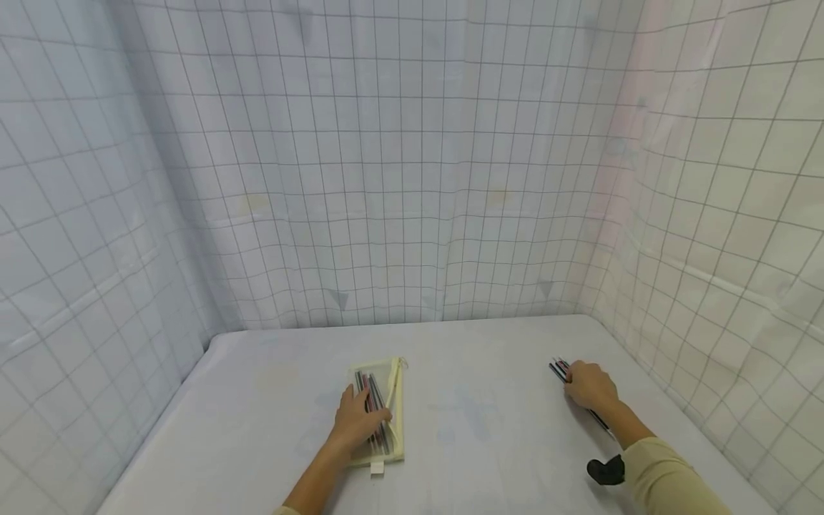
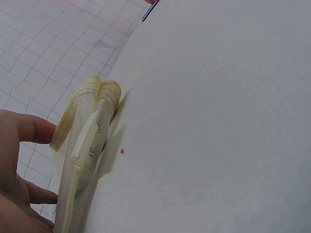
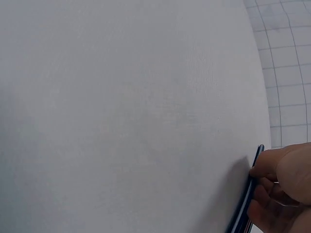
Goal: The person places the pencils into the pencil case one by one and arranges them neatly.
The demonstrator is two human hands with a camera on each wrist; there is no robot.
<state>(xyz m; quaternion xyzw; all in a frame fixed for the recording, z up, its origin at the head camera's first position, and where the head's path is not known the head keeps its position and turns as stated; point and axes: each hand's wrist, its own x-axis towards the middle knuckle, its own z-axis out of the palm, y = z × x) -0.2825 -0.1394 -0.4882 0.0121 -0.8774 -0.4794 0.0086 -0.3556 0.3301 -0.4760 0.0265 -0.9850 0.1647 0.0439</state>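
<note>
A see-through mesh pouch (image 1: 397,443) with pale yellow edging lies left of the table's middle, with several dark and reddish pens (image 1: 377,386) visible inside. My left hand (image 1: 355,420) holds it from above, thumb toward the zip edge. In the left wrist view, the fingers (image 2: 36,128) touch the pouch's raised yellow edging (image 2: 90,90). Toward the right side of the table, my right hand (image 1: 589,385) grips a bundle of several slim dark pens (image 1: 557,370). The right wrist view shows the bundle (image 3: 243,206) beneath the fingers; part of it is hidden.
A white cloth covers the table (image 1: 476,458). Grid-patterned curtains (image 1: 399,179) surround it at the back and both sides. A white tag (image 1: 377,468) sticks out from the pouch's near edge. A black piece (image 1: 606,471) sits beside the right sleeve. A small red mark (image 2: 122,151) shows near the pouch.
</note>
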